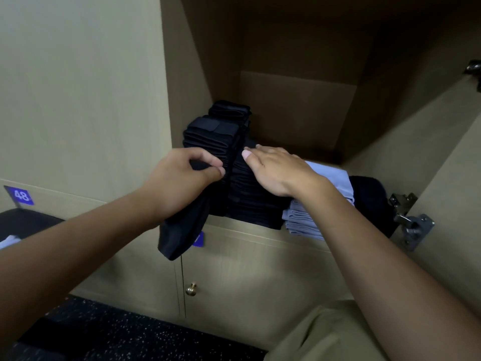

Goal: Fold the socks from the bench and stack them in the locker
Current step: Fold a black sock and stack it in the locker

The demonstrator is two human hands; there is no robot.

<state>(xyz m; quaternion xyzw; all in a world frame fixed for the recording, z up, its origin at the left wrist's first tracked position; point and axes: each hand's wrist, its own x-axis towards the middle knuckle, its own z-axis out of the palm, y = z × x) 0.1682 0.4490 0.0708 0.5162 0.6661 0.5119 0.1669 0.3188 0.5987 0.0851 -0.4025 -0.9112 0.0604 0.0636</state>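
A wall of pale tan wooden lockers fills the view, with one open locker (299, 105) straight ahead, its inside dim and brown. Its door (442, 178) swings out on the right, held by a metal hinge (411, 222). On the locker floor, at the front, stand stacks of folded dark socks (213, 136): a tall stack on the left, another behind it, and a lower one just to the right. Beside these, further right, lies a pile of folded light grey-blue socks (304, 222), and past that another dark bundle (369, 194) near the hinge.

The left hand (182, 183) is closed in a pinch around a dark sock (182, 230), thumb and fingers gripping its top end right against the front of the tall stack; the rest of the sock hangs down loose over the locker's front edge, covering part of a small blue tag (199, 239). The right hand (276, 170) lies flat and open, palm down, fingers together, resting on top of the lower dark stack and holding nothing.

Below, a closed locker door carries a small brass knob (191, 289). At far left a blue number plate (20, 196) reads 48, with the dark bench (26, 222) under it and a bit of pale cloth (9, 242) on the bench. The floor (104, 334) is dark and speckled
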